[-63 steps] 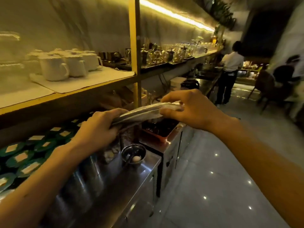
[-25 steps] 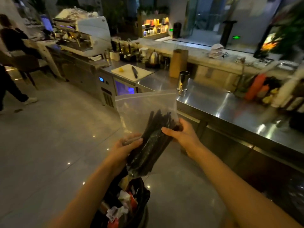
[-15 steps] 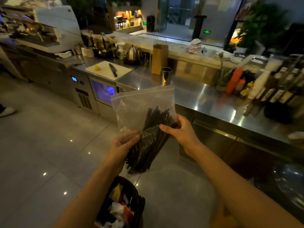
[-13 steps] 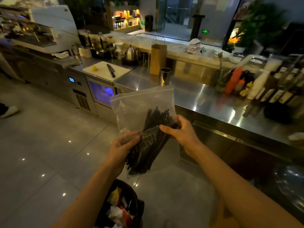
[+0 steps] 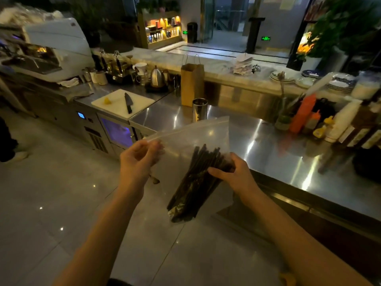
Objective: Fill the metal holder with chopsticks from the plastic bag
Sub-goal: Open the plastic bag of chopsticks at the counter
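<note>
Before steel counter [image 5: 268, 145], bagged chopsticks [image 5: 195, 182] inside right grip [image 5: 237, 176]

Nothing is reading clearly from where I'm standing. A green sign [image 5: 266, 38] is glowing by the far doorway and a second green sign [image 5: 185, 32] is shining beside the lit shelves, both blurring out, while the bottle labels [image 5: 363, 134] on the counter are showing only pale smudges.

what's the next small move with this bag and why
Probably pull open the top of the plastic bag with the left hand, which pinches its corner. The chopsticks are all inside, gripped through the plastic by the right hand, and the metal holder stands on the counter.
</note>
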